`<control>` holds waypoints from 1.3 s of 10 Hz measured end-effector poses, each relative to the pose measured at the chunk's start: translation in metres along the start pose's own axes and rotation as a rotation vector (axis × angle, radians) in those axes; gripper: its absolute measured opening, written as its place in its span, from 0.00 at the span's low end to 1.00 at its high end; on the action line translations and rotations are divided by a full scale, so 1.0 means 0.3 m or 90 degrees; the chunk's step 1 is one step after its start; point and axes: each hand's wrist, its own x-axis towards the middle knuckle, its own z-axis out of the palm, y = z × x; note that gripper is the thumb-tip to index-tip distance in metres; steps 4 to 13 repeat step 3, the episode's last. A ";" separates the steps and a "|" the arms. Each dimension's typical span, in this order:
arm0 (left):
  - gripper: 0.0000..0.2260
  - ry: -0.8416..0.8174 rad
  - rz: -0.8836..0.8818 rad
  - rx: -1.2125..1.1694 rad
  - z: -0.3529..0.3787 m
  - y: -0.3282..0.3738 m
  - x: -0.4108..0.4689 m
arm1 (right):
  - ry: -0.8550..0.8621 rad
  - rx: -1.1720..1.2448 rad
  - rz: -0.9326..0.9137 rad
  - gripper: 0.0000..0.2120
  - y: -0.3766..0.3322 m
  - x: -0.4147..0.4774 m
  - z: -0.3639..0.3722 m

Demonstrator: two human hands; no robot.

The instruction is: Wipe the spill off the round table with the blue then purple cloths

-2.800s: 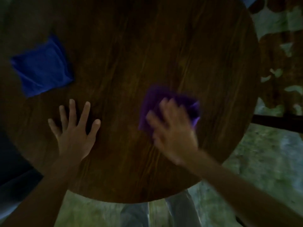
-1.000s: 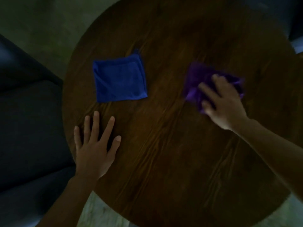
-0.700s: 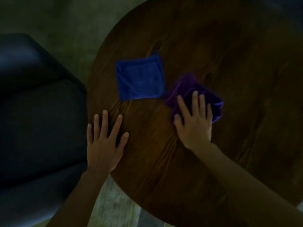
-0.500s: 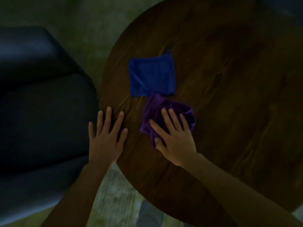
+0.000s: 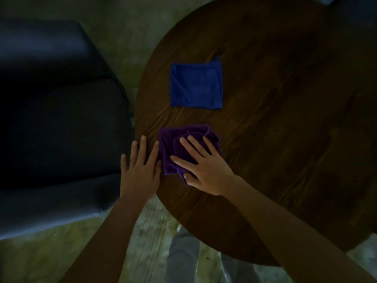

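Observation:
A round dark wooden table (image 5: pixel 275 123) fills the right of the head view. A folded blue cloth (image 5: pixel 196 86) lies flat on it, untouched, near the left rim. Below it sits a bunched purple cloth (image 5: pixel 169 144). My right hand (image 5: pixel 202 166) presses flat on the purple cloth with fingers spread. My left hand (image 5: pixel 140 170) lies flat on the table's left edge, fingers apart, its thumb side touching the purple cloth. No spill is visible in the dim light.
A dark blue sofa (image 5: pixel 55 111) stands left of the table, close to its rim. Pale patterned floor (image 5: pixel 151 231) and my legs (image 5: pixel 181 258) show below the table's near edge.
My right hand has slid the purple cloth from the table's right side leftward, to below the blue cloth and against my left hand. The view has shifted left.

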 end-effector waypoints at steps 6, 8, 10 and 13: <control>0.32 -0.122 -0.063 -0.107 -0.028 0.202 -0.338 | -0.117 0.158 0.240 0.35 -0.119 -0.373 -0.092; 0.32 -0.122 -0.063 -0.107 -0.028 0.202 -0.338 | -0.117 0.158 0.240 0.35 -0.119 -0.373 -0.092; 0.32 -0.122 -0.063 -0.107 -0.028 0.202 -0.338 | -0.117 0.158 0.240 0.35 -0.119 -0.373 -0.092; 0.32 -0.122 -0.063 -0.107 -0.028 0.202 -0.338 | -0.117 0.158 0.240 0.35 -0.119 -0.373 -0.092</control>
